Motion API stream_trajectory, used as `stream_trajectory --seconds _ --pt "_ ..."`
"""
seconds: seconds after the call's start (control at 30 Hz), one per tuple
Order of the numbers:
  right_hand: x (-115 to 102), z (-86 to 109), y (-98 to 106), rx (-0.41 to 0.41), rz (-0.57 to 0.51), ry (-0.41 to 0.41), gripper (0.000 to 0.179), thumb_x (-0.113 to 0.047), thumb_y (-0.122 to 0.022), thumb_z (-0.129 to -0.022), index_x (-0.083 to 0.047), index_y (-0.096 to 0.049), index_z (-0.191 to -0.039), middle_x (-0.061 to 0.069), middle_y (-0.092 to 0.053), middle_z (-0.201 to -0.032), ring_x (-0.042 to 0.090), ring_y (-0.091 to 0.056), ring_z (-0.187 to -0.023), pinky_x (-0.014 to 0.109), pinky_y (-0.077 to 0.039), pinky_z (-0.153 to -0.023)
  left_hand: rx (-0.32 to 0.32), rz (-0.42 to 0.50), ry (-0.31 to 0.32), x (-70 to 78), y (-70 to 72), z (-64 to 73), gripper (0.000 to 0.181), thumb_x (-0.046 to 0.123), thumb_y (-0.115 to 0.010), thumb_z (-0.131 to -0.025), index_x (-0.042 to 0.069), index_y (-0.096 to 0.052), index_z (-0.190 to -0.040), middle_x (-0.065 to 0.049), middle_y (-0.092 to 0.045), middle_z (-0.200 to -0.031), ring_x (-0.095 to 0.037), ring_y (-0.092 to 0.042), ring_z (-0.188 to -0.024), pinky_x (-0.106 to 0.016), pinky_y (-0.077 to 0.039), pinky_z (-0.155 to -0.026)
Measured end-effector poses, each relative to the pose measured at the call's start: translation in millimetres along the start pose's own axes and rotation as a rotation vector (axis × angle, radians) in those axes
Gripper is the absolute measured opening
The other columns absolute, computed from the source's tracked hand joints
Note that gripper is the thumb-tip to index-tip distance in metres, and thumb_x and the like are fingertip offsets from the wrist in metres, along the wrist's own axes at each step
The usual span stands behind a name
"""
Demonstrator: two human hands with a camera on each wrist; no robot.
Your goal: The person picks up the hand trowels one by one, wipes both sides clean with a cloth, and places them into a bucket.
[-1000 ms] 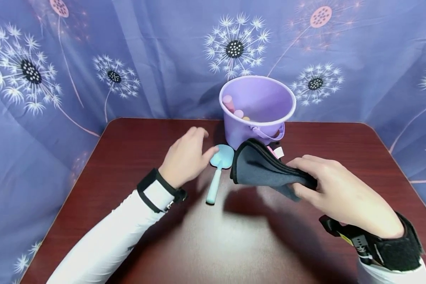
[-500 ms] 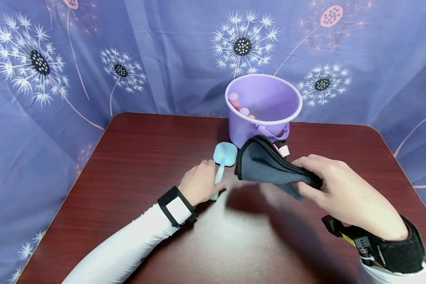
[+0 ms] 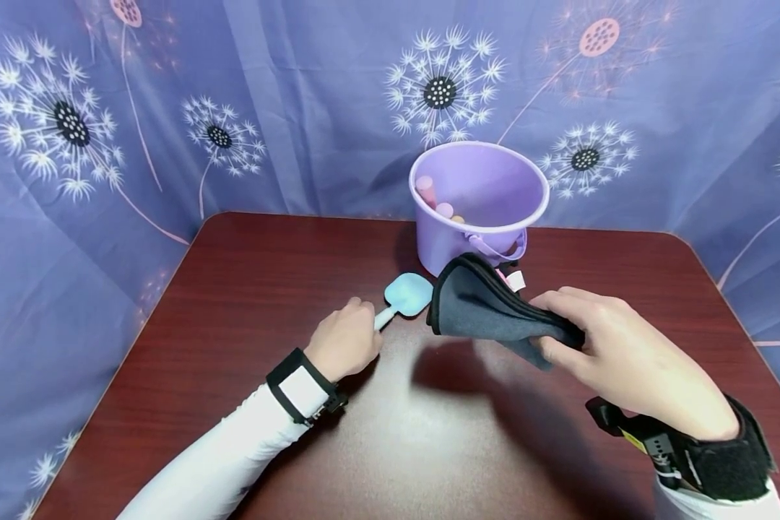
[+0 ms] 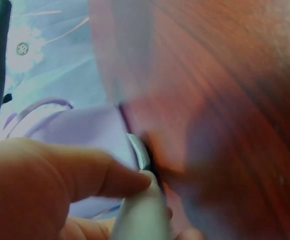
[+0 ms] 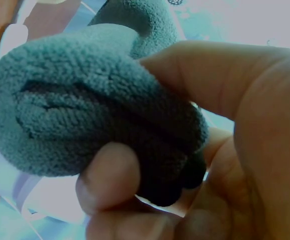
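Observation:
My left hand (image 3: pixel 346 339) grips the handle of a light blue toy shovel (image 3: pixel 408 294), whose broad blade points away toward the bucket. In the left wrist view, thumb and fingers close around the pale handle (image 4: pixel 143 210). My right hand (image 3: pixel 614 350) pinches a folded grey cloth (image 3: pixel 487 310) with black edging, held above the table. Its fuzzy rolled layers (image 5: pixel 59 130) show between thumb and fingers in the right wrist view. Just behind the cloth and shovel stands a purple bucket (image 3: pixel 448 242) with several pastel-coloured cylinders (image 3: pixel 425 191) inside.
A dark red wooden table (image 3: pixel 266 267) bears everything. Behind it hangs a blue curtain (image 3: pixel 325 108) printed with dandelions. Partly hidden behind the cloth, something with a white tag (image 3: pixel 516 281) and pink edge lies by the bucket's base.
My left hand has come down from beside the shovel's blade to its handle and taken hold. The handle has swung left, tilting the shovel. My right hand keeps the cloth nearly still.

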State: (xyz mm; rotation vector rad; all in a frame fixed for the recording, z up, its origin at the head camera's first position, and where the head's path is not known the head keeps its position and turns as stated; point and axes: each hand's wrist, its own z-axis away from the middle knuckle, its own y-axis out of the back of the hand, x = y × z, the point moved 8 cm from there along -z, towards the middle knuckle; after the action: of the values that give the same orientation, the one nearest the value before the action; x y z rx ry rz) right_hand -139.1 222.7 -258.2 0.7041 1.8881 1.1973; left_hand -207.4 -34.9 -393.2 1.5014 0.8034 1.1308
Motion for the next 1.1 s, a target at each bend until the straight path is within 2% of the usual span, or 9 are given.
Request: stream_trajectory --seconds 0.13,0.3,0.43,0.6,0.73,0.87,1.1 --pt "0 1.0 -1 0.0 -0.007 -0.003 0.032 -0.007 -0.071 -0.084 -0.033 -0.061 -0.1 -0.016 -0.05 -0.081 0.002 -0.046 -0.069 0.024 -0.037 -0.064 0.047 0.011 0.002 -8.8 10.5 10.7 0.014 0.014 -0.059 -0.09 0.002 -0.053 -0.091 -0.009 -0.043 -0.087 -0.017 -0.047 -0.053 -0.031 -0.044 -0.047" --pt "0 2.1 1 0.024 -0.016 -0.007 0.032 -0.008 -0.071 -0.084 -0.034 -0.061 -0.1 -0.017 -0.051 -0.083 0.002 -0.047 -0.07 0.023 -0.038 -0.064 0.144 -0.012 -0.041 -17.8 32.9 27.8 0.013 0.011 -0.06 -0.089 0.0 -0.053 -0.091 -0.011 -0.042 -0.086 -0.017 -0.044 -0.054 -0.029 -0.044 -0.048" --pt "-1 2.4 6 0.084 -0.032 -0.001 0.034 -0.008 -0.073 -0.084 -0.034 -0.063 -0.103 -0.019 -0.053 -0.086 0.002 -0.047 -0.07 0.02 -0.037 -0.064 0.253 -0.012 -0.09 -20.8 57.9 41.8 0.012 0.009 -0.063 -0.088 0.002 -0.054 -0.09 -0.01 -0.041 -0.084 -0.018 -0.045 -0.059 -0.031 -0.045 -0.053" --pt "-4 2.4 17 0.192 -0.057 0.019 0.035 -0.007 -0.074 -0.084 -0.031 -0.064 -0.106 -0.018 -0.055 -0.091 -0.002 -0.046 -0.071 0.018 -0.036 -0.062 0.358 0.039 -0.133 -18.7 88.3 56.3 0.016 0.008 -0.065 -0.088 0.005 -0.059 -0.102 -0.006 -0.042 -0.089 -0.018 -0.045 -0.067 -0.031 -0.045 -0.059" --pt "-6 2.8 28 0.294 -0.062 0.018 0.034 -0.004 -0.073 -0.083 -0.025 -0.067 -0.109 -0.017 -0.057 -0.095 -0.003 -0.044 -0.074 0.018 -0.035 -0.062 0.407 0.064 -0.165 -11.1 105.8 61.8 0.022 0.008 -0.065 -0.088 0.008 -0.062 -0.11 -0.005 -0.045 -0.095 -0.018 -0.046 -0.076 -0.03 -0.043 -0.063" --pt "-15 2.9 41 0.399 -0.074 0.009 0.032 0.0 -0.07 -0.081 -0.017 -0.069 -0.109 -0.013 -0.058 -0.093 -0.001 -0.043 -0.071 0.019 -0.034 -0.06 0.477 0.072 -0.252 2.9 119.5 64.3 0.027 0.005 -0.069 -0.087 0.007 -0.063 -0.113 -0.007 -0.048 -0.1 -0.021 -0.047 -0.081 -0.033 -0.043 -0.068" --pt "-40 0.0 57 0.57 -0.089 0.042 0.027 0.005 -0.066 -0.079 -0.004 -0.07 -0.103 -0.003 -0.056 -0.085 0.004 -0.041 -0.068 0.015 -0.03 -0.06 0.544 0.083 -0.375 28.5 131.9 64.0 0.029 0.002 -0.07 -0.086 0.005 -0.064 -0.114 -0.009 -0.05 -0.102 -0.025 -0.047 -0.082 -0.036 -0.041 -0.071"
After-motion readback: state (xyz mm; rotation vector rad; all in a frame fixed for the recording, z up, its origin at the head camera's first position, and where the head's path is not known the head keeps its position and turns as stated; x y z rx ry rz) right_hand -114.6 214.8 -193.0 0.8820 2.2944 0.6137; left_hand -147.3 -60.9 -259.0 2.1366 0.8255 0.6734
